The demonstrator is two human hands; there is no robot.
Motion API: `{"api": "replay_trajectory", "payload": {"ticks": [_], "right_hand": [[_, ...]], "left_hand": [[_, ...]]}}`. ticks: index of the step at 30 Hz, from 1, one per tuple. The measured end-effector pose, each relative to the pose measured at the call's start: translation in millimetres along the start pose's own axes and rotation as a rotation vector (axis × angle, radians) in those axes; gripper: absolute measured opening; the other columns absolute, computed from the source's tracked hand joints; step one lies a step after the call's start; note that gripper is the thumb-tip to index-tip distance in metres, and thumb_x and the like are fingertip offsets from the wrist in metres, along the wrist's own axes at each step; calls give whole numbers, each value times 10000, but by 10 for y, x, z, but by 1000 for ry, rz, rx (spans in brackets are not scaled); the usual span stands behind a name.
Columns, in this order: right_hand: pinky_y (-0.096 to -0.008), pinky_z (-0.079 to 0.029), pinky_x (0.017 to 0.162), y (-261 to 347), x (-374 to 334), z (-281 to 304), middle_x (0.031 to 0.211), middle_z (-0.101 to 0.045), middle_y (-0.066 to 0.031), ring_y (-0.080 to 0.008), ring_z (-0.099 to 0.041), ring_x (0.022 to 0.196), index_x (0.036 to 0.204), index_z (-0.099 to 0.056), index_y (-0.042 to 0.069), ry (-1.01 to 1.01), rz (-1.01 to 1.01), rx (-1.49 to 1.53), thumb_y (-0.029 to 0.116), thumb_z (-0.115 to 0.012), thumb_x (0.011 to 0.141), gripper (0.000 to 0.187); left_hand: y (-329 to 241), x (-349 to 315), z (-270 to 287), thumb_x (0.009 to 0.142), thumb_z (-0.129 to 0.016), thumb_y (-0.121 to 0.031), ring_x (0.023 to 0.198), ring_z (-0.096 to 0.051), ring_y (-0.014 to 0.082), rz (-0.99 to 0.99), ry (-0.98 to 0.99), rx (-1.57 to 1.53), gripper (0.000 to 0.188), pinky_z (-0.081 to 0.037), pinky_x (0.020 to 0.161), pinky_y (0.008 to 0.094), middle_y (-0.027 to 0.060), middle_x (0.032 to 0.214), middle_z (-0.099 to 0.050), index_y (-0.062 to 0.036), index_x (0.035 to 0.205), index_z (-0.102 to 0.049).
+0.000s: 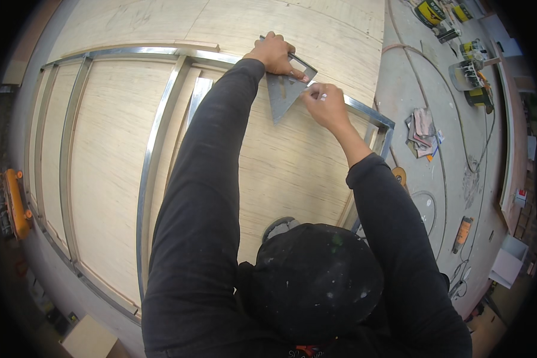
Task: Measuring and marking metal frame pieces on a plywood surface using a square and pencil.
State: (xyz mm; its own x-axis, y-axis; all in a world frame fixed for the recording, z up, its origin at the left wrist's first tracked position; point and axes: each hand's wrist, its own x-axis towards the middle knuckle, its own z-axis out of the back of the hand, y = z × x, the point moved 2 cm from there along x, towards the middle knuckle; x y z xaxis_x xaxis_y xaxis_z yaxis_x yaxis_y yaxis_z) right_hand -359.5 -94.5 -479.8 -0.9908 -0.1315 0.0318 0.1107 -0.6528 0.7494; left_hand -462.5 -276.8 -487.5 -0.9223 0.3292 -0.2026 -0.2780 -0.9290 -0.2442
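At the top rail of a shiny metal stud frame (pixel 161 113), my left hand (pixel 274 55) grips a grey metal triangular square (pixel 279 98). The thumb presses on the square near its thick edge, and its point hangs toward me over the plywood. My right hand (pixel 326 107) is closed in a pinch beside the square's right side, at the rail. A small pale bit shows by those fingertips; what they hold is mostly hidden. Under the frame lies a pale plywood sheet (pixel 304 173), and one shoe (pixel 278 228) of mine stands on it.
Thin wooden strips (pixel 188 46) lie along the frame. On the grey floor at right are hoses, a stack of sanding sheets or rags (pixel 422 128), an orange-handled tool (pixel 462 234) and several paint buckets (pixel 428 13). An orange tool (pixel 18 206) sits at far left.
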Motion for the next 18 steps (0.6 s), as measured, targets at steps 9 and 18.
{"api": "replay_trajectory", "payload": {"ticks": [9,18], "right_hand": [[-406,-544,674,-134,35,-22,736,-710,-177,-316,-704,674,914,-753,7,-210,-48,70,156,-701,863,167],[-420,-542,663,-110,-155,-105,751,-700,-191,-350,-693,690,911,-741,27,41,58,3,151,-673,856,152]], "left_hand": [[-41,27,8,522,-783,-861,1269,-502,367,-11,8,-4,1093,-452,1042,525,190,1220,-639,-60,1263,-712],[-36,50,1,516,-793,-856,1267,-502,364,-11,-32,9,1062,-449,1042,507,185,1193,-642,-81,1238,-727]]}}
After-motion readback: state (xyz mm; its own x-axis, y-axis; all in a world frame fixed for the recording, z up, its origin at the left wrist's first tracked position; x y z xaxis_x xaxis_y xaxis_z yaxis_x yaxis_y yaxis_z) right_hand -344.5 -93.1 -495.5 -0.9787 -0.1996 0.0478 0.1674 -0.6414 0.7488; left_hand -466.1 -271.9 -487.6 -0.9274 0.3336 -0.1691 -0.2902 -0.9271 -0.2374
